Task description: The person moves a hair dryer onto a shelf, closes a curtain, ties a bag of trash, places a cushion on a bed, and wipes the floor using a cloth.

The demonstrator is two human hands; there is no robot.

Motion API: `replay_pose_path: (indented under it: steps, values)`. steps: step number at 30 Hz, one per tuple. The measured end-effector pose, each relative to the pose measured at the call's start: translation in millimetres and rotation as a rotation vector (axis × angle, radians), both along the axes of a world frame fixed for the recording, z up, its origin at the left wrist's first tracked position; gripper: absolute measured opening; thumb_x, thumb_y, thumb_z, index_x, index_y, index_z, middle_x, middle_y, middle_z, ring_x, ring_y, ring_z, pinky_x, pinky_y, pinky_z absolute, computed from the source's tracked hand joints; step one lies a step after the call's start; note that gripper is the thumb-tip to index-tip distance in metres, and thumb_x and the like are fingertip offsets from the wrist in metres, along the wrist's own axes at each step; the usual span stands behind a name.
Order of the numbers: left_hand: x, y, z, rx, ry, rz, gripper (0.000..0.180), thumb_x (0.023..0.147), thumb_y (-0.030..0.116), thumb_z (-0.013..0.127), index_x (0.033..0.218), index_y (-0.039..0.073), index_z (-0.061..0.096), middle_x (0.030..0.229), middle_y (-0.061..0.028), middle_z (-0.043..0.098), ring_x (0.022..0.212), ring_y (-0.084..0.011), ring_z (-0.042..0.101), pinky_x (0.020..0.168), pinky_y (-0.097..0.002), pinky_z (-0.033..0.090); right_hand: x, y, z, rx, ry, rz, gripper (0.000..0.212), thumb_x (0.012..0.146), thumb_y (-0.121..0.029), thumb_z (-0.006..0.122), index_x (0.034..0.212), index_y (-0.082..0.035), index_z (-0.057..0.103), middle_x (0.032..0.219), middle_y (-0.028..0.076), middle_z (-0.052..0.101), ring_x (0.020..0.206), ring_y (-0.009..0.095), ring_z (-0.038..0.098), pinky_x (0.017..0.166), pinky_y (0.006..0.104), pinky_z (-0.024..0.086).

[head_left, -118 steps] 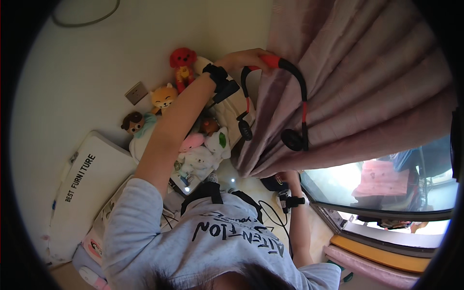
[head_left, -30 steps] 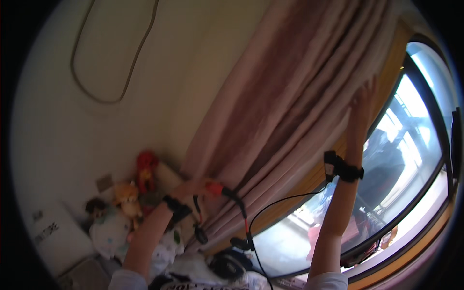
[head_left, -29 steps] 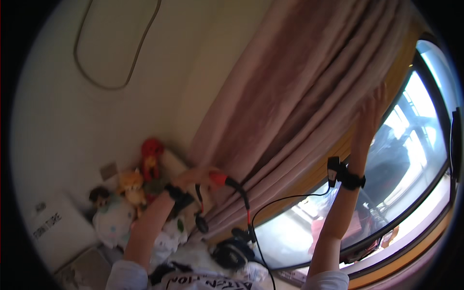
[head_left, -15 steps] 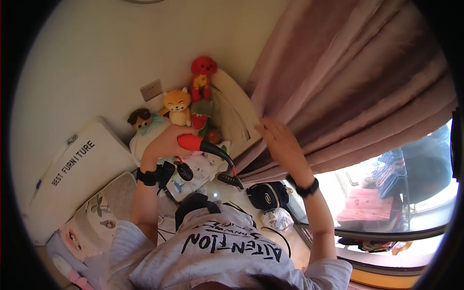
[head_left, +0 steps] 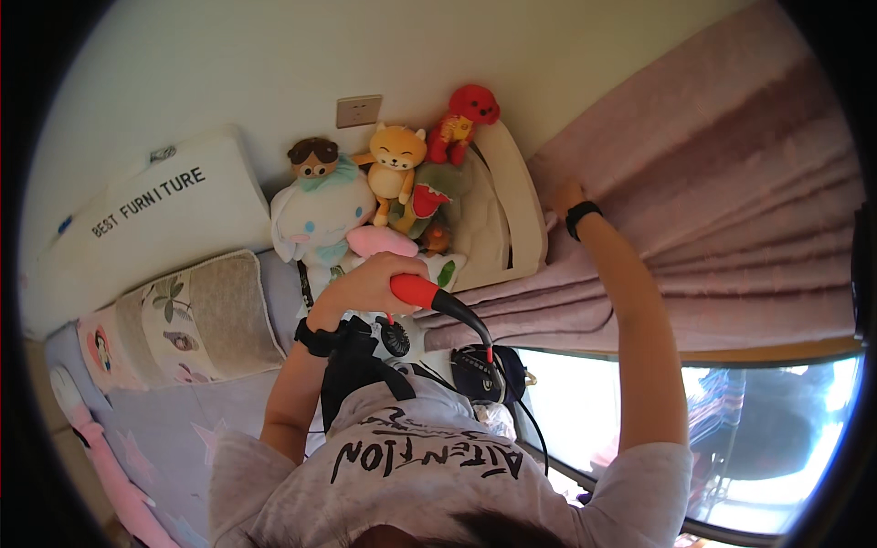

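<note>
My left hand [head_left: 373,285] is closed around a curved red-and-black neck fan [head_left: 461,315]. A round black grille [head_left: 395,336] shows below that hand. Stretched out to the far right, my right hand [head_left: 565,196] is against the left edge of the pink curtain [head_left: 694,210], its fingers curled and partly hidden at the cloth. A pink cushion [head_left: 382,241] and a white plush toy [head_left: 320,219] lie just beyond my left hand.
An orange cat plush [head_left: 396,157], a red dog plush [head_left: 463,123] and a green plush [head_left: 443,194] crowd a cream-coloured frame [head_left: 516,201]. At left are a white board [head_left: 174,210] and a patterned pillow [head_left: 183,320] on a bed [head_left: 210,402]. A dark bag [head_left: 480,373] stands near the window.
My right hand has gone from in front of the curtain, fingers extended, to its edge farther away and curled there. The view has turned. My left hand keeps hold of the neck fan.
</note>
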State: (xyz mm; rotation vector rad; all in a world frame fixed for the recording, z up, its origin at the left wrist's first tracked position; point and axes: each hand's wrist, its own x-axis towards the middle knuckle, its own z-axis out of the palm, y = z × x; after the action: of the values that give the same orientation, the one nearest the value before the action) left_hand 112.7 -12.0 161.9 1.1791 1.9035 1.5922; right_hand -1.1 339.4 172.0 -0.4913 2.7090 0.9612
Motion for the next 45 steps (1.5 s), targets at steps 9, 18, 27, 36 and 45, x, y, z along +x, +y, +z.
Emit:
replay_pose_path:
  steps: [9, 18, 27, 36, 45]
  values:
    - [-5.0, -8.3, -17.8, -0.024, 0.023, 0.084, 0.025, 0.052, 0.012, 0.062, 0.075, 0.006, 0.052, 0.066, -0.0058, 0.051, 0.06, -0.0206, 0.05, 0.055, -0.0267, 0.04, -24.2, -23.8, 27.6, -0.274, -0.176, -0.602, 0.031, 0.063, -0.018, 0.056, 0.09, -0.004, 0.058, 0.095, 0.013, 0.055, 0.086, 0.026, 0.053, 0.075, 0.0328, 0.041]
    - [-20.5, 10.5, -9.3, -0.008, 0.051, 0.012, 0.024, 0.052, 0.013, 0.062, 0.073, 0.007, 0.051, 0.068, -0.006, 0.051, 0.062, -0.0223, 0.049, 0.056, -0.0274, 0.039, -15.5, 58.1, -51.8, 0.174, -0.388, -0.634, 0.041, 0.057, -0.035, 0.066, 0.086, -0.006, 0.06, 0.093, 0.01, 0.056, 0.082, 0.022, 0.054, 0.069, 0.0325, 0.043]
    - [-25.9, 16.4, 6.8, -0.219, 0.185, 0.048, 0.025, 0.052, 0.014, 0.066, 0.071, 0.007, 0.052, 0.074, -0.004, 0.054, 0.069, -0.0223, 0.051, 0.08, -0.0312, 0.034, 11.1, 11.0, -3.5, 0.016, -0.92, -0.941, 0.048, 0.052, -0.036, 0.069, 0.088, -0.007, 0.058, 0.094, 0.011, 0.056, 0.081, 0.02, 0.053, 0.068, 0.03, 0.042]
    - [-23.2, 29.5, -26.2, -0.18, 0.102, 0.1, 0.027, 0.05, 0.015, 0.062, 0.075, 0.008, 0.053, 0.077, -0.0035, 0.053, 0.08, -0.0219, 0.048, 0.075, -0.0293, 0.035, 152.3, -119.0, 83.6, -1.158, 0.129, -0.101, 0.02, 0.076, -0.014, 0.045, 0.093, -0.005, 0.051, 0.083, 0.014, 0.053, 0.074, 0.029, 0.051, 0.063, 0.0356, 0.04]
    - [-26.9, 48.1, -9.5, -0.329, 0.109, 0.007, 0.027, 0.051, 0.015, 0.061, 0.076, 0.009, 0.052, 0.077, -0.0022, 0.054, 0.077, -0.0218, 0.051, 0.079, -0.0308, 0.032, 212.6, -9.6, -126.7, -1.73, 0.062, -0.299, 0.026, 0.076, -0.011, 0.039, 0.098, -0.001, 0.048, 0.093, 0.015, 0.054, 0.087, 0.022, 0.05, 0.074, 0.0286, 0.037]
